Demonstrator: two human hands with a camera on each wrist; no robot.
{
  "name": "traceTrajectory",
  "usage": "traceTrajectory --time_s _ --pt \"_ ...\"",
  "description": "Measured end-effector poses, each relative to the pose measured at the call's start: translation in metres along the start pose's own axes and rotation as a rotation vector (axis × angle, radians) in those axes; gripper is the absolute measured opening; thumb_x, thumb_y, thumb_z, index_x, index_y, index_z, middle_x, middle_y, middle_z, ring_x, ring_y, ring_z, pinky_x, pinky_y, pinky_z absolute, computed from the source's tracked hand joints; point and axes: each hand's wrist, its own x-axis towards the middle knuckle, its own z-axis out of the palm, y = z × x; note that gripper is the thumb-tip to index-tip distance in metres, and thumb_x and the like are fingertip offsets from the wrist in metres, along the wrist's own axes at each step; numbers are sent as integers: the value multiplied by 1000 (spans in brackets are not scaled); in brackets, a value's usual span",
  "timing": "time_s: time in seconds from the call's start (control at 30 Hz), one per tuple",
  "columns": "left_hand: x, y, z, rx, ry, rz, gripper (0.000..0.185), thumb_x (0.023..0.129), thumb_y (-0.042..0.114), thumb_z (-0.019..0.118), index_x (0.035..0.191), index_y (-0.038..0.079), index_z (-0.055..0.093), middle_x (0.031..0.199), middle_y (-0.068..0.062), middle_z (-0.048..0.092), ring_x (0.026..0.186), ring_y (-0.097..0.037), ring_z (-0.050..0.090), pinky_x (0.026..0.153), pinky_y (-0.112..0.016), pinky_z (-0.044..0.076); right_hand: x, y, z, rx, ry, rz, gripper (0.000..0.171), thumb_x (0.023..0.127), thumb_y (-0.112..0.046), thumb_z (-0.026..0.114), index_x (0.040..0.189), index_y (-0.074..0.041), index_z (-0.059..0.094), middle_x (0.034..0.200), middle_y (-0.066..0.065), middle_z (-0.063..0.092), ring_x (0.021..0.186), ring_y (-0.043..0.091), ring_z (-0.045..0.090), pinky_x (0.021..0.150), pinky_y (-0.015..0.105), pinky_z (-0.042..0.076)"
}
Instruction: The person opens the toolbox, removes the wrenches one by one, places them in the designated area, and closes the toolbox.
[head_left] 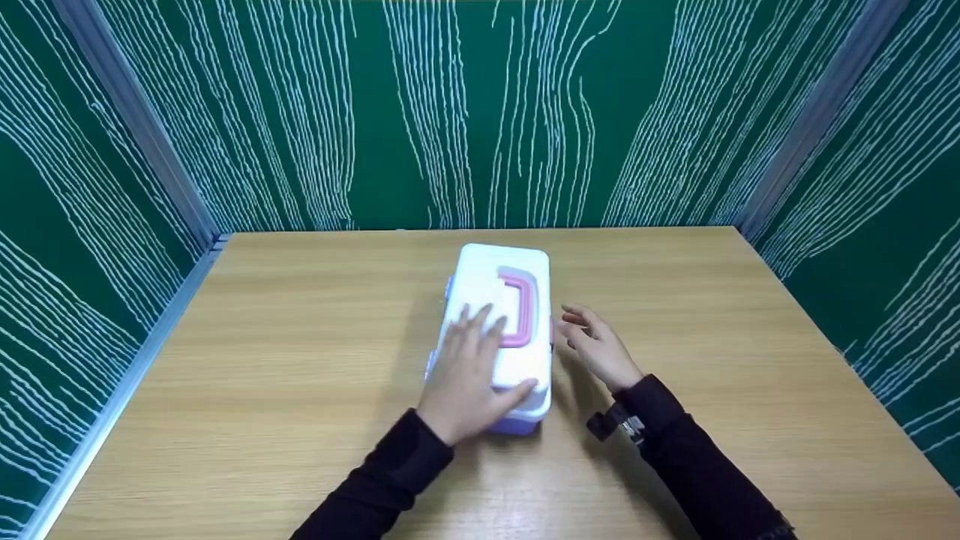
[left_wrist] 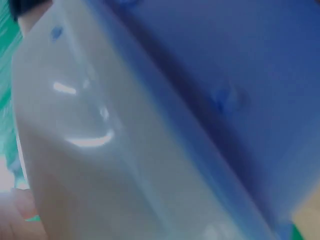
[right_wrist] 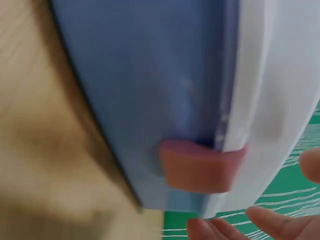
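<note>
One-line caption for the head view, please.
Left hand rests flat on the white lid of a box with a pink handle; right hand hovers open beside it.

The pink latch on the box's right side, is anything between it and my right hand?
Nothing visible. The right hand hovers open beside the box, with only bare table around it, and the pink latch faces its fingertips unobstructed.

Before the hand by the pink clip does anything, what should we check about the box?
1. White-lidded blue plastic box flat on wooden table: ok.
2. Left hand resting on lid to steady it: ok.
3. Right hand beside the box, fingers relaxed, holding nothing: ok.
4. Pink latch on the side facing the right hand: ok.
5. Latches on the far side undone: cannot tell.
</note>
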Motion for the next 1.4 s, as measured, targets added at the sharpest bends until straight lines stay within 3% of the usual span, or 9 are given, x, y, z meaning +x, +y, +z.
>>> traceTrajectory --time_s 0.1,0.23,0.4,0.53,0.7,1.07,1.27,1.4 --pt "1 8 9 122 -12 45 89 84 69 56 146 7 41 149 -17 44 142 -39 37 117 -52 30 4 9 3 55 -26 39 50 101 -14 47 144 10 37 140 32 47 121 33 55 106 46 46" --pt "0 12 20 257 30 77 88 81 75 54 138 8 48 137 -13 56 134 -36 48 113 -51 36 9 18 9 135 -70 72 48 100 -11 44 142 12 39 120 22 60 99 16 62 97 41 51" --pt "1 12 24 352 77 90 90 77 80 53 132 9 52 132 -11 59 132 -35 49 112 -51 36 12 21 13 169 -101 98 46 101 -12 40 140 12 42 110 14 64 90 9 63 88 28 55" --pt "2 12 24 395 63 92 91 78 81 52 136 11 52 134 -9 59 134 -36 47 113 -53 34 14 18 14 200 -111 128 47 101 -13 40 139 13 41 105 10 67 84 5 65 81 23 56" --pt "5 12 23 412 34 86 87 81 79 48 138 15 53 135 -6 60 135 -35 46 112 -54 35 17 18 13 213 -98 151 46 99 -12 42 137 14 42 95 1 65 78 4 63 75 21 55" --pt "5 5 24 404 9 69 82 83 77 46 140 19 53 136 -4 59 137 -34 45 113 -54 34 22 22 17 346 -97 214 38 98 -9 45 131 10 42 88 -3 62 75 4 63 72 18 53" --pt "4 6 25 391 3 57 83 83 78 45 140 19 53 137 -4 59 139 -33 44 114 -54 32 24 24 12 502 -107 284 28 95 -9 51 121 0 46 81 -3 62 71 7 61 70 20 54" --pt "5 6 25 386 8 54 83 83 78 46 140 19 53 137 -4 59 138 -33 44 114 -54 32 28 32 7 483 -123 242 27 91 -14 62 113 -4 50 82 -3 64 70 7 62 66 18 54"
